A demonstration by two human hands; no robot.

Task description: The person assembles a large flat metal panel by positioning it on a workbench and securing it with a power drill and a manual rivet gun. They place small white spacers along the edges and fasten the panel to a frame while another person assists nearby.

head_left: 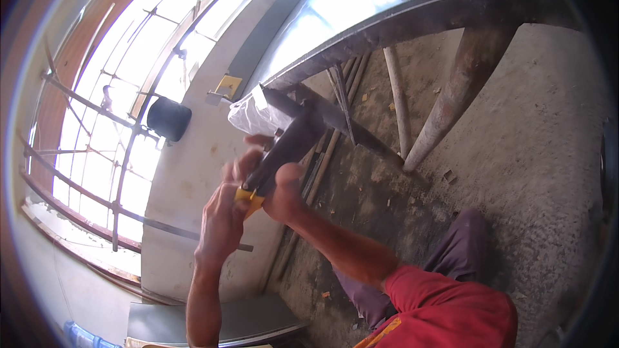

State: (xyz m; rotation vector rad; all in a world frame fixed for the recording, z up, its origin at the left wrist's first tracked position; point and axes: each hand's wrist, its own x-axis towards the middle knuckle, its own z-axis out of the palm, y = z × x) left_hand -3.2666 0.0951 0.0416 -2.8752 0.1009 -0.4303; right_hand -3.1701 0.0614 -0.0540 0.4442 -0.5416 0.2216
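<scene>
Left hand: holds the yellow thing, with blurry fingers.
Right hand: close against it, thumb up; other fingers hidden, so I cannot tell its grip.
Yellow thing: at the dark bar's lower end, partly covered.
Clear plastic: partly behind the bar.
Blue bottle: cut off below.

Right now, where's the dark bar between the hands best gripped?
Likely the near end of the dark bar, from both long sides: it's narrow, its far end reaches the dark table rim, and the left hand and right hand flank that end. Blur hides whether it's attached.
</scene>
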